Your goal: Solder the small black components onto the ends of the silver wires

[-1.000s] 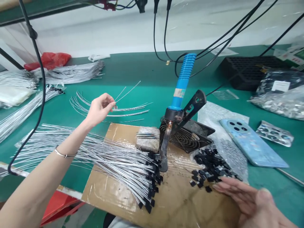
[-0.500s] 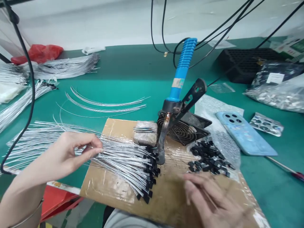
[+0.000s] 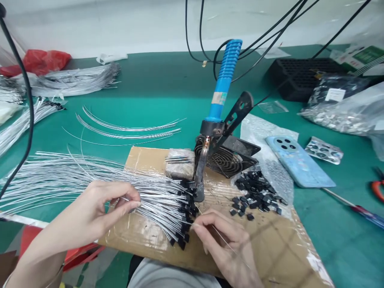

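My left hand (image 3: 111,212) is closed in a pinch over the bundle of thin white wires (image 3: 162,200), with a wire between thumb and forefinger. Black connectors (image 3: 187,204) cap the right ends of the bundle, which lies on a cardboard sheet (image 3: 144,244). Just right of those ends, my right hand (image 3: 228,244) pinches a thin silvery strand (image 3: 223,239) that slants across its fingers. What lies right at its fingertips is too small to make out. Above stands a blue-handled soldering iron (image 3: 223,88), its bent tip pointing down beside the connectors.
A heap of loose black connectors (image 3: 258,192) lies on the cardboard's right. Behind the iron sits a fan (image 3: 225,160); a wrapped block (image 3: 180,170) bears several short rods. A blue phone (image 3: 300,164), a screwdriver (image 3: 360,212) and red-handled pliers (image 3: 378,190) lie rightward. Wires (image 3: 129,130) lie behind.
My right hand has moved left from near the loose connectors to the bundle's capped ends. My left hand has shifted slightly right and down. The whole view has moved a little.
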Available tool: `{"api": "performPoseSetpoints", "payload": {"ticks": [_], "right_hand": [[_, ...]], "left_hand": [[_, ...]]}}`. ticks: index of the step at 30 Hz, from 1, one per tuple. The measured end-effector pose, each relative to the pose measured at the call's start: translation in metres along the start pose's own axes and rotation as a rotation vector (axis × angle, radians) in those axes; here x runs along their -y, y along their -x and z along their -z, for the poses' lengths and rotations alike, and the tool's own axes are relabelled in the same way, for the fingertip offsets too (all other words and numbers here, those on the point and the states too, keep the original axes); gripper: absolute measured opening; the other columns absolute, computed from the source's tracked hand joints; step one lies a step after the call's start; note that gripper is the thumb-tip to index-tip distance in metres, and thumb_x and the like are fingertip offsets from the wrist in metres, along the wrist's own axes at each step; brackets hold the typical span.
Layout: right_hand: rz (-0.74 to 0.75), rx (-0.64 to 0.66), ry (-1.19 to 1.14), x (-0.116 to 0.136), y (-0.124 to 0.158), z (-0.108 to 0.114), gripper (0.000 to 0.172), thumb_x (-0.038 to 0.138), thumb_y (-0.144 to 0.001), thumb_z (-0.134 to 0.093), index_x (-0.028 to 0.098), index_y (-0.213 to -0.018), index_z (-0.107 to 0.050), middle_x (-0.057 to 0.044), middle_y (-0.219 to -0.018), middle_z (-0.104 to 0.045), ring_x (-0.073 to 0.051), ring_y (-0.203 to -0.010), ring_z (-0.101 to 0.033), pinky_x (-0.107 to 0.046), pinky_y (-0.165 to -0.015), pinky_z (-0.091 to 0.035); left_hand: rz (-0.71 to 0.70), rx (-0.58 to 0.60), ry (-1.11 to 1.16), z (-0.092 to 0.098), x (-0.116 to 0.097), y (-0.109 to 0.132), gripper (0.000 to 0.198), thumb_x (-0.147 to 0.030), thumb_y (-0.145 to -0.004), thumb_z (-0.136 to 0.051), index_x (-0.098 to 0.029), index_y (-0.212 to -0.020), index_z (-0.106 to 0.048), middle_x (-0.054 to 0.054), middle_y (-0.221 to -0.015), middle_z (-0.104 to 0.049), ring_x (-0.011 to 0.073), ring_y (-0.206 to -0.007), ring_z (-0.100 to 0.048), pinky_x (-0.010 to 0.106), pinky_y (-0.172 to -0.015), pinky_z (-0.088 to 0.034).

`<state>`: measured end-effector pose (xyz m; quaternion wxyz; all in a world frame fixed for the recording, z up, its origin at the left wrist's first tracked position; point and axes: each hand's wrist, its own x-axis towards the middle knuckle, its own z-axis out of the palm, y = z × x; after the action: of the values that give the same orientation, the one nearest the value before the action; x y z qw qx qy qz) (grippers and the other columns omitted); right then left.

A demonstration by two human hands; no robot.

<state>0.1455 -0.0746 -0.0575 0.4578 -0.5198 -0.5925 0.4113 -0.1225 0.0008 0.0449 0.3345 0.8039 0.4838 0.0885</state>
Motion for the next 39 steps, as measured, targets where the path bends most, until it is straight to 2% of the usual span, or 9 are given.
{"api": "performPoseSetpoints", "payload": {"ticks": [5, 8, 14, 19, 23, 28, 31, 35, 39], "right_hand": [[-0.043, -0.049, 0.014, 0.0, 0.004, 0.001, 0.024, 0.026, -0.092, -0.064, 0.021, -0.068, -0.066, 0.001, -0.062, -0.059, -0.011, -0.051, -0.052, -0.023, -0.048, -0.041], [-0.062, -0.046, -0.021, 0.0, 0.003, 0.002, 0.016, 0.028, -0.091, -0.064, 0.021, -0.078, -0.069, 0.0, -0.068, -0.062, -0.012, -0.055, -0.056, -0.022, -0.049, -0.044], [0.014, -0.046, -0.004, 0.0, 0.001, 0.0, 0.016, 0.021, -0.09, -0.066, 0.02, -0.074, -0.068, 0.001, -0.063, -0.06, -0.012, -0.054, -0.056, -0.022, -0.048, -0.045], [0.084, 0.021, -0.077, 0.004, 0.003, -0.007, 0.012, 0.015, -0.089, -0.066, 0.021, -0.08, -0.071, 0.0, -0.069, -0.065, -0.012, -0.058, -0.059, -0.023, -0.052, -0.045], [-0.047, -0.004, -0.205, 0.005, 0.003, -0.013, 0.015, 0.02, -0.09, -0.067, 0.021, -0.076, -0.072, 0.0, -0.069, -0.064, -0.011, -0.055, -0.056, -0.022, -0.048, -0.042], [-0.19, -0.062, -0.295, 0.007, 0.004, -0.013, 0.019, 0.026, -0.088, -0.07, 0.021, -0.069, -0.07, 0.003, -0.063, -0.059, -0.007, -0.045, -0.048, -0.022, -0.043, -0.035], [-0.157, -0.058, -0.283, 0.009, 0.004, -0.009, 0.018, 0.026, -0.087, -0.071, 0.021, -0.07, -0.07, 0.003, -0.063, -0.059, -0.008, -0.046, -0.049, -0.022, -0.044, -0.036], [-0.015, -0.008, -0.158, 0.009, 0.001, -0.003, 0.02, 0.023, -0.09, -0.067, 0.021, -0.07, -0.068, 0.002, -0.062, -0.058, -0.011, -0.051, -0.052, -0.023, -0.047, -0.038], [0.015, -0.003, -0.056, 0.009, 0.0, -0.001, 0.023, 0.022, -0.092, -0.063, 0.021, -0.07, -0.065, 0.002, -0.061, -0.056, -0.011, -0.051, -0.051, -0.024, -0.047, -0.037]], "left_hand": [[0.006, 0.008, 0.022, -0.004, 0.002, -0.002, 0.018, -0.032, -0.096, -0.056, -0.025, -0.084, -0.067, -0.001, -0.07, -0.066, 0.0149, -0.059, -0.052, 0.026, -0.053, -0.039], [0.01, 0.025, 0.029, -0.005, 0.001, 0.0, 0.018, -0.033, -0.097, -0.056, -0.025, -0.084, -0.067, -0.001, -0.07, -0.066, 0.0151, -0.06, -0.053, 0.027, -0.054, -0.039], [0.026, 0.029, 0.022, -0.005, 0.0, 0.001, 0.017, -0.032, -0.096, -0.057, -0.025, -0.084, -0.067, -0.002, -0.071, -0.066, 0.0149, -0.06, -0.054, 0.027, -0.055, -0.04], [0.028, 0.051, 0.047, -0.017, -0.009, -0.003, 0.016, -0.031, -0.096, -0.057, -0.026, -0.085, -0.068, -0.002, -0.073, -0.068, 0.0141, -0.062, -0.057, 0.024, -0.051, -0.039], [0.027, 0.111, 0.062, -0.026, -0.019, -0.007, 0.021, -0.032, -0.097, -0.054, -0.025, -0.081, -0.065, -0.002, -0.071, -0.065, 0.0134, -0.061, -0.054, 0.023, -0.051, -0.037], [0.053, 0.18, 0.104, -0.025, -0.023, -0.01, 0.027, -0.035, -0.098, -0.052, -0.022, -0.076, -0.063, -0.003, -0.063, -0.054, 0.0126, -0.055, -0.042, 0.025, -0.047, -0.03], [0.092, 0.245, 0.18, -0.022, -0.021, -0.016, 0.03, -0.037, -0.098, -0.051, -0.021, -0.076, -0.062, -0.004, -0.058, -0.045, 0.0115, -0.051, -0.035, 0.025, -0.045, -0.025], [0.099, 0.338, 0.243, -0.019, -0.017, -0.028, 0.03, -0.039, -0.097, -0.052, -0.02, -0.075, -0.06, -0.005, -0.056, -0.047, 0.011, -0.05, -0.034, 0.025, -0.044, -0.024], [0.061, 0.272, 0.03, -0.03, -0.023, -0.027, 0.022, -0.035, -0.098, -0.049, -0.023, -0.085, -0.062, -0.004, -0.056, -0.051, 0.0129, -0.047, -0.039, 0.026, -0.044, -0.027]]}}
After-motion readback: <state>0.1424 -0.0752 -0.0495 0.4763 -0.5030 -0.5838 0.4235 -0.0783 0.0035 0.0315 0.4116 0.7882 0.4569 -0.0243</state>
